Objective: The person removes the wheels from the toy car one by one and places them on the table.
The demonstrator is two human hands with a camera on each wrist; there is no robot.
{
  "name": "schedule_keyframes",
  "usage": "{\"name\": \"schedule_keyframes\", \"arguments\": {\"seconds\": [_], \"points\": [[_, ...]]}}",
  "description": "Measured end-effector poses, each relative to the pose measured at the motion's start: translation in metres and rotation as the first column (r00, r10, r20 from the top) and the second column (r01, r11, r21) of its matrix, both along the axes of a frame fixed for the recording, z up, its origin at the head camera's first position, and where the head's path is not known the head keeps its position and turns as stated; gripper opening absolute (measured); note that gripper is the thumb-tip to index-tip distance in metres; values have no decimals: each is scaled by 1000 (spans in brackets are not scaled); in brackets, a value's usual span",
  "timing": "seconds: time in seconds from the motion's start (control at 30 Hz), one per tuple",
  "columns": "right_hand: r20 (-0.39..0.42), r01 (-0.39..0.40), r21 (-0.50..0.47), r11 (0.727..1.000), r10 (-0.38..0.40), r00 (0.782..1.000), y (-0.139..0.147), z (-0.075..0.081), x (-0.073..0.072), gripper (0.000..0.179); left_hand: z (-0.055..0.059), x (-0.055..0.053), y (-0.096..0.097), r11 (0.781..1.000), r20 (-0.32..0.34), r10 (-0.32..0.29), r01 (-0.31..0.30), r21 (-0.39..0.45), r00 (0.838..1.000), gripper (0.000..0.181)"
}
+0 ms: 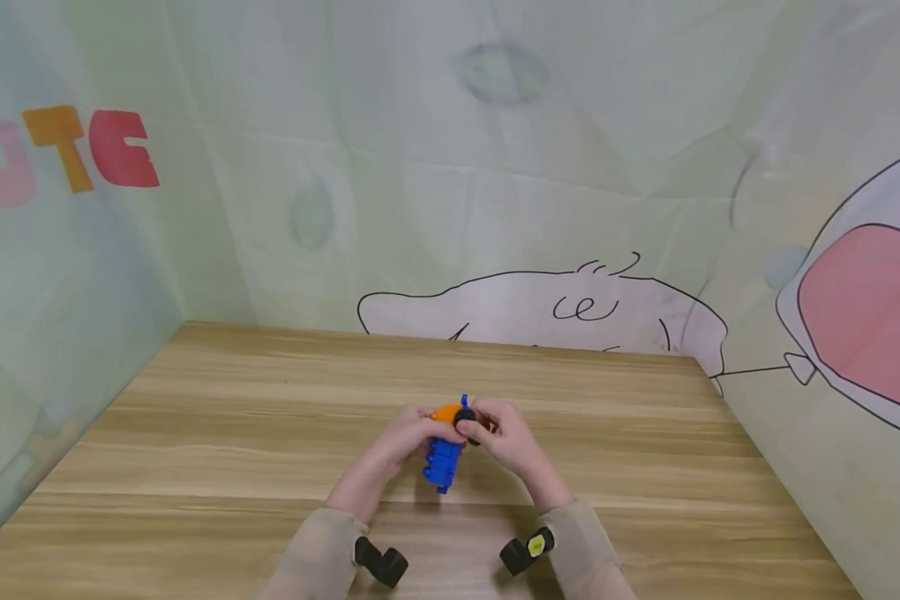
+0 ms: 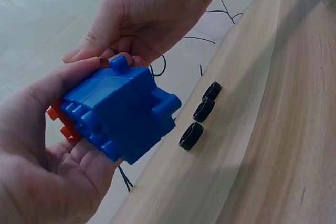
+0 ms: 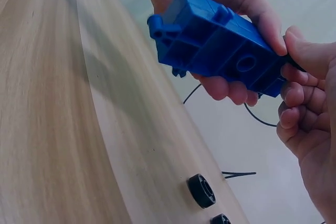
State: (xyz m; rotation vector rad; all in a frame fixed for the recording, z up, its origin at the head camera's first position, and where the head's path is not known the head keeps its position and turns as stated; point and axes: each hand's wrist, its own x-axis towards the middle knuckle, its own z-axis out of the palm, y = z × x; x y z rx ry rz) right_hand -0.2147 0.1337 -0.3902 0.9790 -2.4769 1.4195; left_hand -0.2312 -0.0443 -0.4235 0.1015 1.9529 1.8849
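Note:
My left hand (image 1: 403, 437) grips a blue plastic toy vehicle body (image 1: 442, 463) with an orange part (image 1: 446, 412) at its far end. At that end my right hand (image 1: 512, 435) pinches a black toy wheel (image 1: 465, 416) between thumb and fingers, against the side of the body. The right wrist view shows the ribbed, hollow underside of the blue body (image 3: 226, 45); there the right fingers cover most of the wheel. In the left wrist view a small peg sticks out of the body's near end, and several black wheels (image 2: 191, 136) lie on the table.
The wood-grain table (image 1: 270, 392) runs back to a pale printed cloth (image 1: 420, 167) that hangs behind and on both sides. Black wrist mounts (image 1: 381, 562) are strapped over the beige sleeves (image 1: 318, 546).

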Motion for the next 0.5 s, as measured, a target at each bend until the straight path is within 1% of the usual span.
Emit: {"name": "schedule_keyframes", "arguments": {"seconds": [0.2, 0.4, 0.5], "points": [[-11, -19, -8, 1000, 19, 1000, 1, -3, -1, 26, 0, -1, -1, 1000, 19, 8, -8, -4, 1000, 42], [-62, -30, -14, 999, 29, 998, 2, -7, -3, 27, 1, 0, -1, 1000, 28, 5, -5, -13, 1000, 40], [-72, -33, -14, 999, 32, 997, 2, -7, -3, 28, 2, 0, -1, 1000, 39, 9, -8, -19, 999, 40]]}}
